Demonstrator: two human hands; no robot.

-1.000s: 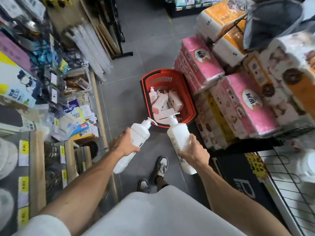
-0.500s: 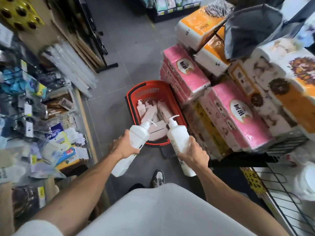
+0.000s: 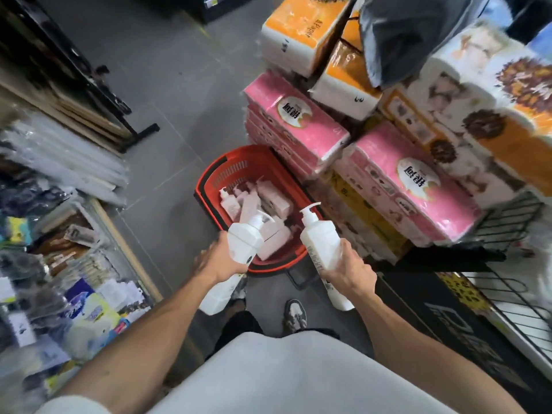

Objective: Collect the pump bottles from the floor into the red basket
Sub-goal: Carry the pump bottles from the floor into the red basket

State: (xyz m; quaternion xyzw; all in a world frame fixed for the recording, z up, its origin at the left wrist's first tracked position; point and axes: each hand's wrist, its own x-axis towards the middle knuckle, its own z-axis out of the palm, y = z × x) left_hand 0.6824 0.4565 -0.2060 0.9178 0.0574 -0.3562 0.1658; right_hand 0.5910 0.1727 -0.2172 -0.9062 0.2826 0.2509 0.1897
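You carry the left bottle (image 3: 243, 243) in your left hand (image 3: 219, 261) and the right bottle (image 3: 321, 237) in your right hand (image 3: 349, 271), fingers wrapped round each body, above the near rim of the red basket (image 3: 248, 156). They look like smooth, stiff plastic, probably heavy if full, so hold the body, not the pump. The basket is closer beneath them than a second ago.
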